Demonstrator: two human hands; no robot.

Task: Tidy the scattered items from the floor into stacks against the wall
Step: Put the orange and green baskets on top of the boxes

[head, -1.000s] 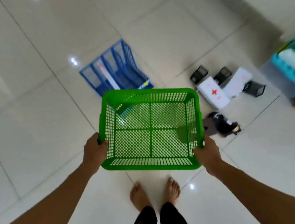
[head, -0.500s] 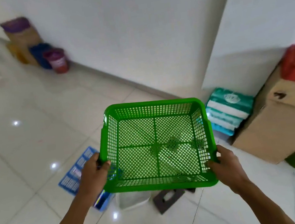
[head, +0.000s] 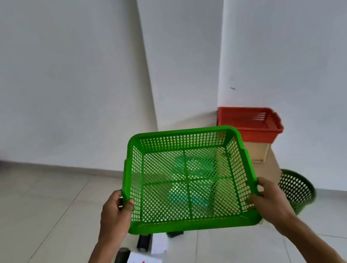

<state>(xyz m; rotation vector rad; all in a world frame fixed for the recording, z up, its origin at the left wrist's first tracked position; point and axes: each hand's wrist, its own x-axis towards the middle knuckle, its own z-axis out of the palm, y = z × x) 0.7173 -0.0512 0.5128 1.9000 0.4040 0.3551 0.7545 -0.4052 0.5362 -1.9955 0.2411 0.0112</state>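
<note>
Head view: the green basket [head: 187, 179] has swung up toward the wall corner, left hand [head: 115, 213] and right hand [head: 269, 199] gripping its side rims. Red basket [head: 249, 123] just beyond; stacking looks next.

Crate [head: 254, 125] on box [head: 258, 153], bin [head: 296, 189] right

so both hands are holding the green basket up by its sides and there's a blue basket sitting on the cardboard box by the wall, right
Not quite. In the head view the basket on the cardboard box is red, not blue. The rest holds: the left hand and right hand grip the green basket by its sides.
</note>
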